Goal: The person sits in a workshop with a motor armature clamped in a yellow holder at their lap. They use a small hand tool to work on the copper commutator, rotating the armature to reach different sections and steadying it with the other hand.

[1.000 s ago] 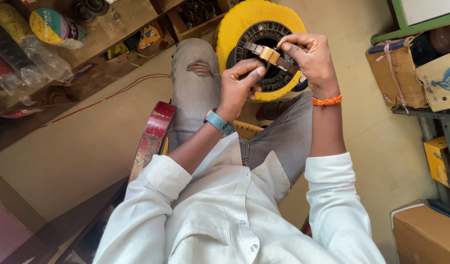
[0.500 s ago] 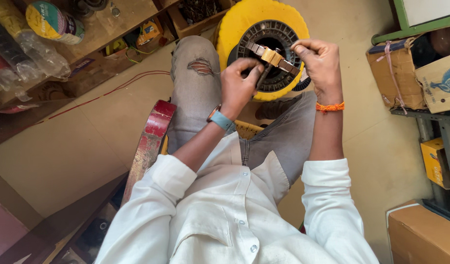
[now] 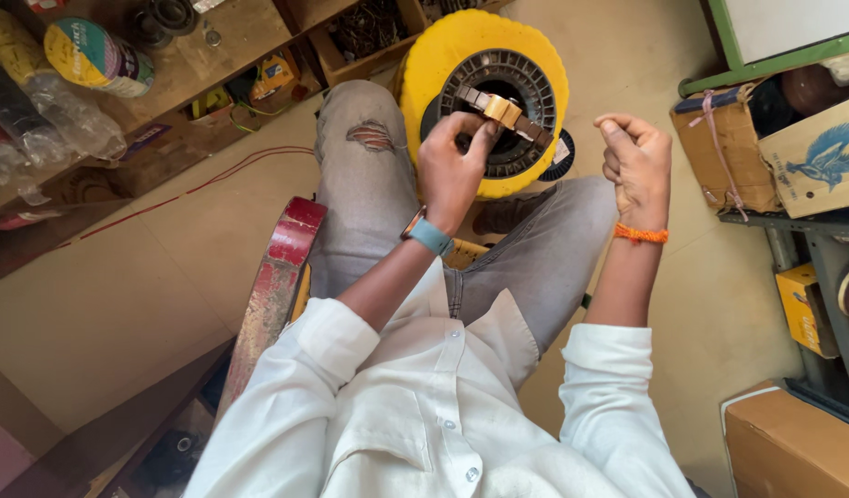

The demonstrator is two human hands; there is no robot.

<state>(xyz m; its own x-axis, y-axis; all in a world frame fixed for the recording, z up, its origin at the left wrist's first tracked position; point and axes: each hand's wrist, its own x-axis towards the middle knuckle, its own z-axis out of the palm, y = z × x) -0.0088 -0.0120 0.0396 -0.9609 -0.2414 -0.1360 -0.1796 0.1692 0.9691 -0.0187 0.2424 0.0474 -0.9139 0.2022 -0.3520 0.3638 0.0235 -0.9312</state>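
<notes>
The left hand (image 3: 452, 171) is pinching a small brown part (image 3: 504, 114) over the yellow spool (image 3: 443, 65), while the right hand (image 3: 638, 164) is curling empty just right, likely regripping next.

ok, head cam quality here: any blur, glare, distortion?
Head view: soft, even light, no hard shadows or glare; the yellow spool is bright but not blown out. The left hand and the small brown part it holds are sharp, and the right hand shows no obvious motion blur. Wide-angle stretch bends the edges, visible at the white shirt.
</notes>
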